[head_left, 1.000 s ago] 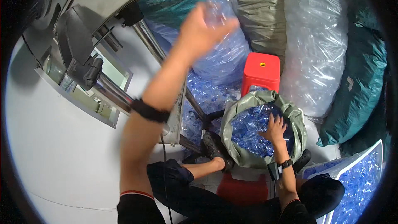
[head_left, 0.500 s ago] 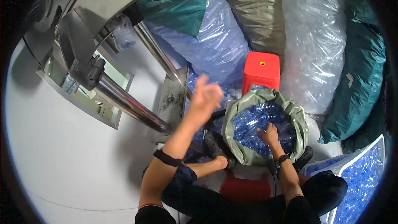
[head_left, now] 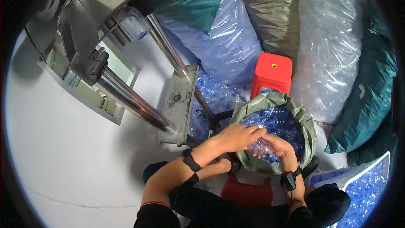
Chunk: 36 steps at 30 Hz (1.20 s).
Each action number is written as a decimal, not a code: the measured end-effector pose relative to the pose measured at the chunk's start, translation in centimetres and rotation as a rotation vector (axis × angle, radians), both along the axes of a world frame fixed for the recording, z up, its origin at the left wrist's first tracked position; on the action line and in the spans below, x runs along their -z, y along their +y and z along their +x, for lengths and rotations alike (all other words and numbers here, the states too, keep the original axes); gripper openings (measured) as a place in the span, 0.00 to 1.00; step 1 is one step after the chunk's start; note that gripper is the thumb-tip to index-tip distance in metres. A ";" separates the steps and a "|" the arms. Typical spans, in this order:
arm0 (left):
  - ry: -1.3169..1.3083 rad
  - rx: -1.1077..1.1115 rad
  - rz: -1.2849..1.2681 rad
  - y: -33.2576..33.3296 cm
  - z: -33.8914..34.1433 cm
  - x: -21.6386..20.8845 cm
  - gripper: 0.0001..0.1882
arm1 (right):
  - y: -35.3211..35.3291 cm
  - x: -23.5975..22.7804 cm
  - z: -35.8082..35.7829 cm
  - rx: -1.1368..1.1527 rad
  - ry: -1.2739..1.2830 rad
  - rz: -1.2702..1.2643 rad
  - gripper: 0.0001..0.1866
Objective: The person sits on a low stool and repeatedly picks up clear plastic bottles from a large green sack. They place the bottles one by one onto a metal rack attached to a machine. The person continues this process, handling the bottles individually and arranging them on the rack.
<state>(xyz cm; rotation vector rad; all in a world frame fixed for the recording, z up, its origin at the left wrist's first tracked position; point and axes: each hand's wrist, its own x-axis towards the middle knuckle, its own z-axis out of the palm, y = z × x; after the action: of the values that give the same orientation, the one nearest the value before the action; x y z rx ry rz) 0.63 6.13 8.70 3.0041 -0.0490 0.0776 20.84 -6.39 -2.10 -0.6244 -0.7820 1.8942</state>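
A: Fingers of the left hand [head_left: 236, 136] lie flat and together, laid over a clear blue plastic bottle [head_left: 260, 147]; fingers of the right hand [head_left: 276, 143] curl under the same bottle and grip it from below. Both hands meet at the near rim of the sack.

B: Noted. Surroundings, largest first?

A: Grey-white floor [head_left: 63, 156] fills the left half. Steel machine [head_left: 101, 12] at upper left, cut off by the picture's dark rim; its polished leg [head_left: 130, 101] runs down to a foot plate [head_left: 179, 101]. A clear bottle [head_left: 133, 23] sits in the machine's upper part; how it is held there is hard to make out.

B: And behind the sack?

A: Big clear bags of bottles [head_left: 329, 50], a bluish bag [head_left: 228, 46], teal sacks [head_left: 371, 93] at the right edge and at the top, all partly cropped. Red stool [head_left: 273, 74] stands just behind the grey-green sack [head_left: 306, 122], which is open and holds blue bottles. A white-rimmed crate of blue bottles [head_left: 367, 190] shows at lower right, cut off by the rim.

B: Smaller items?

A: Dark band on the left wrist [head_left: 192, 161], black watch [head_left: 289, 180] on the right. A second red seat [head_left: 247, 191] shows between the legs, mostly hidden. Shoe [head_left: 231, 162] by the sack, partly covered by the left forearm.

B: Bottle's lower half?

A: Hidden by the right palm; cap end cannot be made out.
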 end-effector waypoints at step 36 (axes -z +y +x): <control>-0.368 -0.577 -0.447 3.7 1.8 -13.4 0.34 | 0.2 0.4 -3.6 0.273 -1.204 0.193 0.45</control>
<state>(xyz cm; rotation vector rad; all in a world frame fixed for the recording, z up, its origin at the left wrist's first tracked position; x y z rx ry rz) 2.47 9.80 22.06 2.4278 0.6963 0.6055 17.28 -6.21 -2.50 -1.6806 -1.4829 1.0333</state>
